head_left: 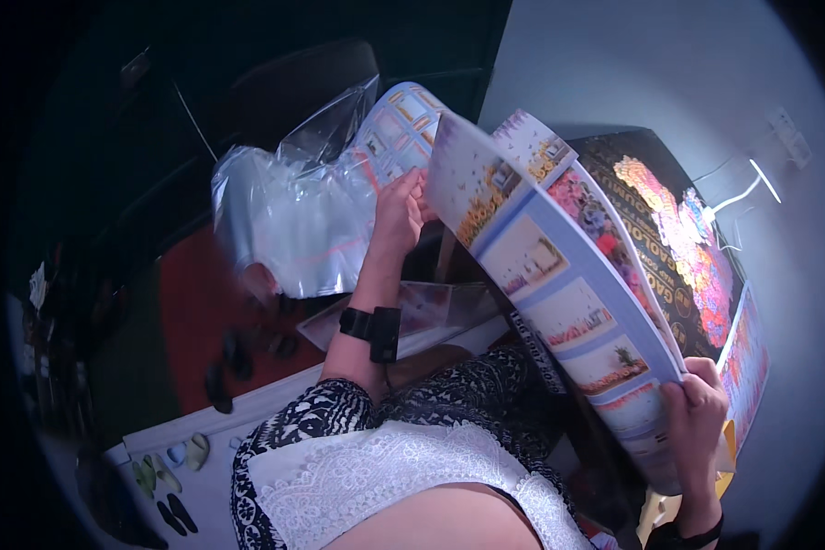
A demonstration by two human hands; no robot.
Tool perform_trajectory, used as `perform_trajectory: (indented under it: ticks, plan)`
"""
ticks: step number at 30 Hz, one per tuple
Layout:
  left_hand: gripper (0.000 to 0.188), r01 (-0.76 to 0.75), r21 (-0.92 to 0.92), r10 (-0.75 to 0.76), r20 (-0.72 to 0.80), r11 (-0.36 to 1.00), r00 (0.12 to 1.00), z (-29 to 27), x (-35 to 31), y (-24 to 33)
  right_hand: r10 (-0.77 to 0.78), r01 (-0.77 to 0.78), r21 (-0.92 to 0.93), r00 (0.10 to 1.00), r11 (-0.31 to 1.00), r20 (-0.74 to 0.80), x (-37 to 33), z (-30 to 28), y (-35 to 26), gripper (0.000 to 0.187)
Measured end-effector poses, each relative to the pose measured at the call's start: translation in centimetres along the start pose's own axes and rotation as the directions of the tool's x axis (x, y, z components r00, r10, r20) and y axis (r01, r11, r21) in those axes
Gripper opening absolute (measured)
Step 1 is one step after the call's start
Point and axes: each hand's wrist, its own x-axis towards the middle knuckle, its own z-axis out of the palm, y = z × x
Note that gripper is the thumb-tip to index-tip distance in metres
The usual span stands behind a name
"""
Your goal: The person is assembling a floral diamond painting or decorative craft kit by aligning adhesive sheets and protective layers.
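Observation:
Across my lap I hold a large printed sheet (548, 266), pale blue with rows of small flower and landscape pictures, bent and partly folded over. Its lower right edge is pinched between the thumb and fingers of my right hand (697, 412). My left hand (401, 213) is closed at the sheet's upper left side; the fingers are partly hidden. Beside that hand hangs a crumpled clear plastic bag (312, 225), next to the sheet's curled far end (403, 124). Whether the sheet lies inside the bag, I cannot tell. More flower prints (596, 211) show behind the sheet.
A black box (660, 238) with gold lettering and colourful flower pieces stands on the right, near a white lamp (752, 188). Below the bag lies a flat clear-wrapped print (422, 307). Several shoes (179, 458) rest at lower left, by a red mat (188, 321).

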Motion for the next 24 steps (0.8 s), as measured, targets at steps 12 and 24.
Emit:
perform_trajectory:
  ticks: [12,24]
  plan:
    - [0.026,0.338,0.887,0.293,-0.43,0.314,0.854,-19.0,0.7,-10.0,0.097,-0.113,-0.166,0.99,0.98,-0.102,-0.9,-0.6,1.6,0.009]
    - [0.049,0.717,0.688,-0.053,-0.724,-0.111,0.687,-16.7,4.7,-8.0,0.152,-0.236,-0.263,0.941,0.936,-0.304,-3.0,-4.9,5.0,0.017]
